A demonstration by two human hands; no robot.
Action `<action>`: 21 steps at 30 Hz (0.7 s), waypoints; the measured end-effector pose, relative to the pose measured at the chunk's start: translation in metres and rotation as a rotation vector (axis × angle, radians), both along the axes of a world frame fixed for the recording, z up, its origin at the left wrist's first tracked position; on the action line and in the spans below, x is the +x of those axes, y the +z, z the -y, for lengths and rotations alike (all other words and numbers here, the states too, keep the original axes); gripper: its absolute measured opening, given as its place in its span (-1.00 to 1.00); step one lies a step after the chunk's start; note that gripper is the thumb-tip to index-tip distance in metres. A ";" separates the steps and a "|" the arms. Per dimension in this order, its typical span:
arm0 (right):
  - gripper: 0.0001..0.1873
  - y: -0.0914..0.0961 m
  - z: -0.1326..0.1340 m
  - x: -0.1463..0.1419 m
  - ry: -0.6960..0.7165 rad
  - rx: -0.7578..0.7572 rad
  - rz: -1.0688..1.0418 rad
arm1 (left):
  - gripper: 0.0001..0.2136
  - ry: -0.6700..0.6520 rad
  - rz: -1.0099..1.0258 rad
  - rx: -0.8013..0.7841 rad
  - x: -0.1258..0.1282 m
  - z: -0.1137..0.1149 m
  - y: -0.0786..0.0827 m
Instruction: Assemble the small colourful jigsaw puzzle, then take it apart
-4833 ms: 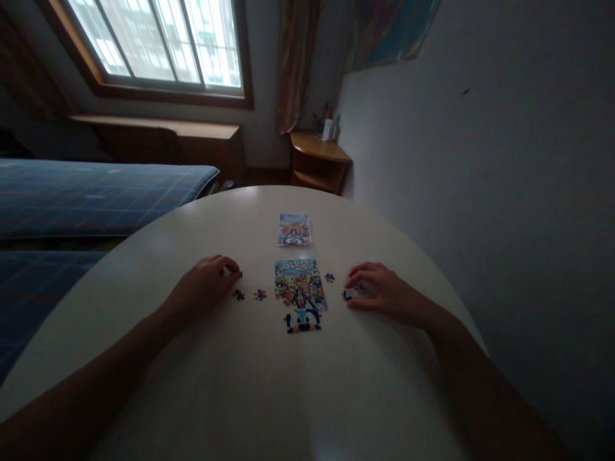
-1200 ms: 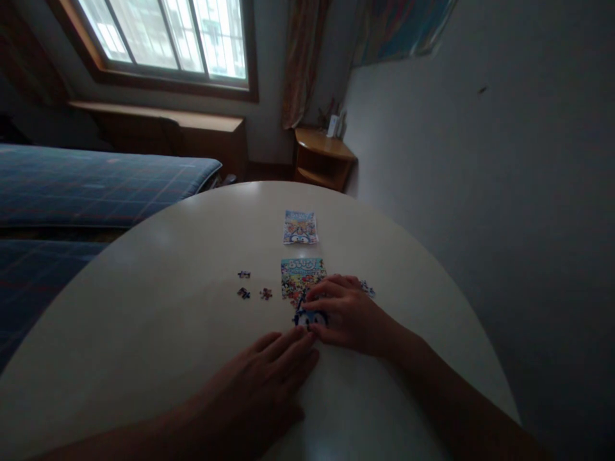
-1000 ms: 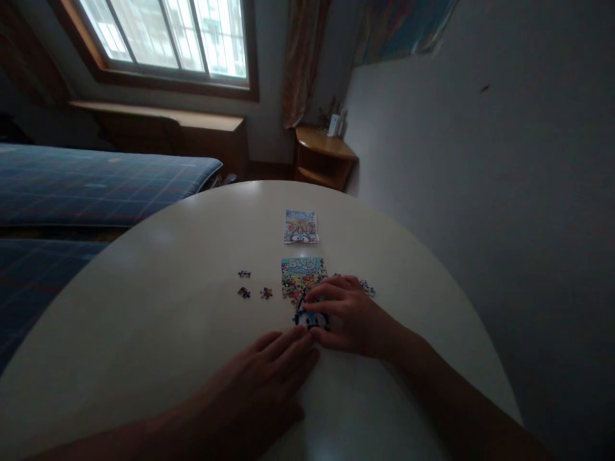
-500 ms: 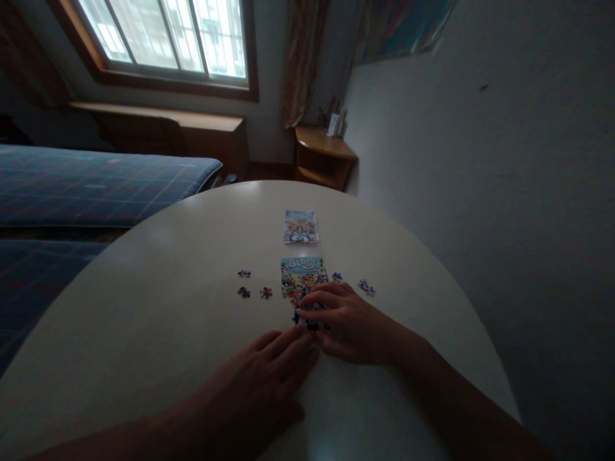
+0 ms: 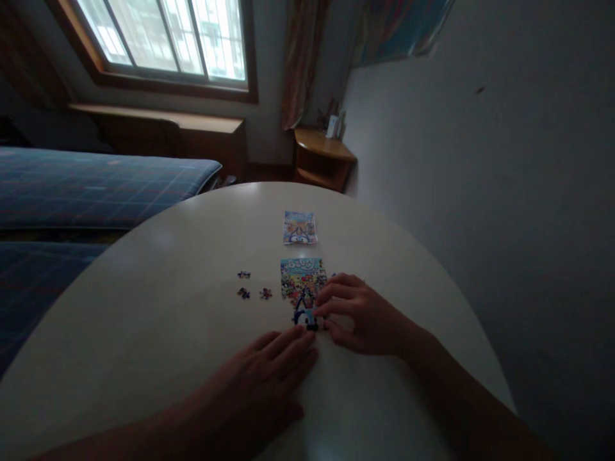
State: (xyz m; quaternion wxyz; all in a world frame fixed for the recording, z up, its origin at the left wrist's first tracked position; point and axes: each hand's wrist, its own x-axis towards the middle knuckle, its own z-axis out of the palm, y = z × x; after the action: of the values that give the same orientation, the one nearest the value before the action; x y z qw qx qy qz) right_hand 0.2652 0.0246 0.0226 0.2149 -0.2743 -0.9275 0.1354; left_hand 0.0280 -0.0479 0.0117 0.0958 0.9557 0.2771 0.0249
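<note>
A partly joined jigsaw puzzle [image 5: 302, 275] with a colourful cartoon picture lies flat on the white round table [image 5: 192, 256]. Its lower part shows a blue cartoon dog's head. My left hand [image 5: 278, 358] rests flat and open, its fingertips at the puzzle's bottom edge. Over the lower right side bends my right hand [image 5: 360, 314], thumb and fingers apart, fingertips touching the puzzle near its corner. That corner is partly hidden by the fingers. Loose puzzle pieces [image 5: 244, 293] lie to the left; others on the right are mostly covered by my right hand.
Beyond the puzzle lies a small picture packet [image 5: 300, 228] with matching art. A plaid mattress [image 5: 96, 186] is at the left of the table, a wooden corner shelf [image 5: 324, 144] behind it. A pale wall [image 5: 504, 192] runs along the right, and a window [image 5: 168, 38] is at the back.
My right hand has drawn back a little to the right, uncovering the dog's head and hiding more of the loose pieces on the right. My left hand has stayed in place.
</note>
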 end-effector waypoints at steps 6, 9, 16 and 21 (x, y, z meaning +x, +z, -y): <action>-0.81 -0.003 -0.019 0.034 -0.195 0.017 0.020 | -0.58 -0.012 0.027 0.004 -0.002 -0.005 0.005; -0.76 -0.009 -0.028 0.050 -0.299 -0.020 0.052 | -0.58 0.007 0.033 -0.006 -0.003 -0.007 0.005; -0.63 -0.013 -0.032 0.066 -0.377 -0.171 0.112 | -0.48 -0.010 0.037 0.030 -0.006 -0.010 -0.003; -0.55 -0.007 -0.031 0.075 -0.406 -0.280 0.139 | -0.44 0.028 0.069 0.050 -0.010 -0.016 -0.010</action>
State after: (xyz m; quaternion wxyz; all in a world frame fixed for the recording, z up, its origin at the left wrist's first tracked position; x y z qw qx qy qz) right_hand 0.3407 0.0559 0.0157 0.1332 -0.4908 -0.8381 0.1973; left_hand 0.0179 -0.0322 0.0015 0.0813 0.9524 0.2862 0.0662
